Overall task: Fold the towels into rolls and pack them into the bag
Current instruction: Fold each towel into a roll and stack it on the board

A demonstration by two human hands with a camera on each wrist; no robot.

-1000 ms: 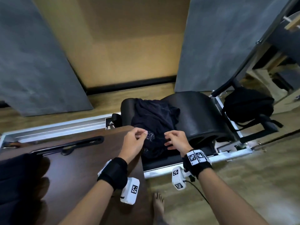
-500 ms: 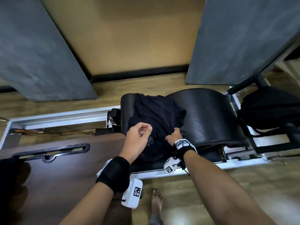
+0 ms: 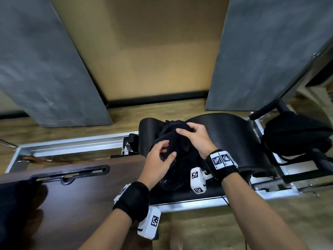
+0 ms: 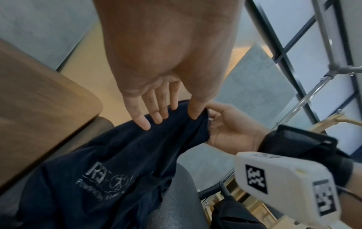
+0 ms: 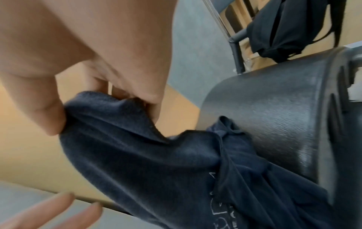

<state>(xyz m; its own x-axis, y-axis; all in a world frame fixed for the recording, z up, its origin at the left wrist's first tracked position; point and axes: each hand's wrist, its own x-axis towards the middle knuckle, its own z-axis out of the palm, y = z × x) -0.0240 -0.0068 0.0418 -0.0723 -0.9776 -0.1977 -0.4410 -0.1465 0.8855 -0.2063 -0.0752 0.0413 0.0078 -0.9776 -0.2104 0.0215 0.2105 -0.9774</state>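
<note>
Over the rounded black pad (image 3: 232,134) at the frame's far end, the right hand (image 3: 196,138) had climbed from the towel's (image 3: 180,147) lower edge to its top, where thumb and fingers pinched a bunched fold. Its left hand (image 3: 158,161) had dropped onto the cloth's middle, fingers nearly straight, with thumb and fingertips nipping the towel. That looked like gathering the towel up for rolling. Dark navy, soft and limp, it carried a pale printed logo. A black bag (image 3: 295,138) hung slack off a bar near the right corner.
</note>
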